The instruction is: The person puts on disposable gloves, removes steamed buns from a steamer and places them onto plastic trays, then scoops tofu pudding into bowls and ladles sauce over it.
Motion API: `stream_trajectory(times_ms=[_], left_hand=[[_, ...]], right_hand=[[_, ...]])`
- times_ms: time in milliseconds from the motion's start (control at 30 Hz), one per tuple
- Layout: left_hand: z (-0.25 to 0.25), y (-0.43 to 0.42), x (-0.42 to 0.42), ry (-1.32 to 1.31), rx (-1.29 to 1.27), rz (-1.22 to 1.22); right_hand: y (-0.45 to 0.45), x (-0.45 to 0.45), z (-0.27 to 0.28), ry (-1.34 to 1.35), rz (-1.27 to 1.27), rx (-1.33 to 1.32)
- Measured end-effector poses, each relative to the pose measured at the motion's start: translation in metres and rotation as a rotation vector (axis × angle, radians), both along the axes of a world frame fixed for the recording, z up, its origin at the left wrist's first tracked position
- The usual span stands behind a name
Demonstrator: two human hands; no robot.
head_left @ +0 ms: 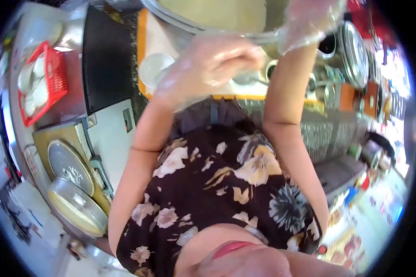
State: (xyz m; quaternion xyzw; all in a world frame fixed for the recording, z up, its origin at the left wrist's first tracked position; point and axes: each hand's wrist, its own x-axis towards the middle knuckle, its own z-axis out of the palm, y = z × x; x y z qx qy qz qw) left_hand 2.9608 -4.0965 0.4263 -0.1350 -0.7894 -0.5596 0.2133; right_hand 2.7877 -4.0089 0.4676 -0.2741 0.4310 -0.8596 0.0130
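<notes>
My left hand (217, 64), in a clear plastic glove, is smeared by motion in front of a large metal pot. Its fingers look bent towards the right, and I cannot make out anything in them. My right hand (312, 23), also in a clear glove, reaches up at the pot's right side; its fingers are hidden or cut off by the top edge. The pot (178, 21) holds something pale yellow. Beside my left wrist stands a white bowl (155, 69). Partly behind the left hand shows a metal ladle or spoon (247, 79).
A red basket (58, 76) with white dishes stands at the left. Below it are a round metal lid (69, 164) and a round metal pan (76, 207). More metal lids (353, 55) and a dark-filled container (327, 45) stand at the right of the orange-edged counter (143, 41).
</notes>
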Motion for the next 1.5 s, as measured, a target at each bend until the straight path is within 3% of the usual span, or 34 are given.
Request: stream_trajectory(times_ms=[67, 100, 133, 167, 200, 233, 267, 300, 333, 367, 400, 467, 533, 600, 667, 733, 767, 800, 833, 900, 933, 1000, 1033, 1067, 1100, 1133, 1167, 1233, 1300, 1333, 1433, 1500], left_hand=[[-0.031, -0.034, 0.015, -0.007, -0.017, 0.173], [-0.069, -0.054, 0.027, -0.123, 0.177, 0.475], [-0.105, -0.073, 0.024, -0.122, 0.476, 0.738], [-0.146, -0.099, 0.028, -0.207, 0.539, 1.020], [-0.213, -0.130, 0.048, -0.322, 0.608, 1.170], [-0.288, -0.158, 0.092, -0.473, 0.336, 1.326], [-0.330, -0.164, 0.120, -0.691, 0.277, 1.355], [-0.363, -0.168, 0.132, -1.019, 0.039, 1.386], [-0.399, -0.171, 0.146, -1.103, -0.130, 1.316], [-0.403, -0.164, 0.141, -1.243, -0.275, 1.270], [-0.405, -0.162, 0.143, -1.256, -0.285, 1.275], [-0.409, -0.170, 0.129, -1.622, -0.193, 0.998], [-0.380, -0.156, 0.118, -1.520, -0.281, 1.095], [-0.366, -0.149, 0.110, -1.410, -0.356, 1.185], [-0.367, -0.149, 0.105, -1.344, -0.382, 1.274], [-0.359, -0.153, 0.097, -1.318, -0.407, 1.220], [-0.358, -0.158, 0.098, -1.356, -0.366, 1.182], [-0.357, -0.163, 0.097, -1.392, -0.324, 1.148], [-0.354, -0.167, 0.097, -1.379, -0.314, 1.151], [-0.342, -0.174, 0.100, -1.285, -0.288, 1.139], [-0.332, -0.177, 0.097, -1.276, -0.283, 1.146], [-0.309, -0.181, 0.095, -1.305, -0.212, 0.978], [-0.303, -0.178, 0.098, -1.242, -0.238, 0.954], [-0.301, -0.179, 0.105, -1.236, -0.234, 0.962], [-0.301, -0.182, 0.114, -1.183, -0.184, 1.030], [-0.300, -0.184, 0.120, -1.128, -0.134, 1.095], [-0.289, -0.183, 0.125, -1.086, 0.005, 1.110], [-0.261, -0.183, 0.135, -1.032, 0.147, 1.118], [-0.238, -0.184, 0.143, -0.808, 1.002, 1.057], [-0.218, -0.186, 0.145, -0.661, 1.155, 0.943], [-0.186, -0.194, 0.138, -0.566, 1.168, 1.064], [-0.161, -0.198, 0.129, -0.505, 1.163, 1.063]], right_hand=[[0.076, -0.032, -0.046, 0.281, -0.529, 0.434], [0.098, -0.035, -0.069, 0.360, -0.755, 0.567], [0.128, -0.034, -0.097, 0.300, -0.770, 0.880], [0.159, -0.039, -0.143, 0.284, -0.727, 1.257], [0.183, -0.041, -0.199, -0.005, -0.531, 1.749], [0.194, -0.012, -0.241, 0.235, -0.285, 1.893], [0.221, 0.004, -0.299, 0.453, -0.221, 2.008], [0.214, 0.006, -0.324, 0.299, -0.064, 2.195], [0.202, 0.000, -0.328, 0.233, 0.161, 2.432], [0.209, -0.007, -0.344, 0.222, 0.343, 2.447], [0.222, -0.012, -0.369, 0.214, 0.398, 2.428], [0.259, -0.019, -0.457, 0.353, 0.436, 2.478], [0.242, 0.004, -0.410, 0.057, 0.261, 2.355], [0.229, 0.027, -0.374, 0.003, 0.115, 2.378], [0.233, 0.054, -0.350, -0.022, -0.346, 2.197], [0.224, 0.059, -0.307, -0.349, -0.591, 2.060], [0.255, 0.064, -0.319, -0.240, -0.717, 1.787], [0.252, 0.063, -0.300, -0.104, -1.001, 1.573], [0.244, 0.054, -0.266, 0.068, -1.152, 1.557], [0.199, 0.024, -0.181, 0.383, -1.204, 1.415], [0.170, 0.004, -0.147, 0.502, -1.105, 1.321], [0.096, -0.016, -0.074, 0.541, -0.727, 1.502], [0.064, -0.030, -0.059, 0.281, -0.393, 1.482], [0.036, -0.046, -0.058, 0.311, -0.172, 1.518], [0.003, -0.055, -0.050, 0.041, 0.114, 1.638], [-0.020, -0.072, -0.072, -0.157, 0.267, 1.594], [-0.039, -0.088, -0.092, -0.051, 0.360, 1.654], [-0.083, -0.099, -0.124, 0.086, 0.460, 1.928], [-0.106, -0.108, -0.176, -0.469, 0.361, 1.768], [-0.117, -0.107, -0.184, -0.466, 0.356, 1.771], [-0.133, -0.110, -0.221, -0.584, 0.253, 1.795], [-0.134, -0.124, -0.263, -0.318, 0.391, 1.944]])
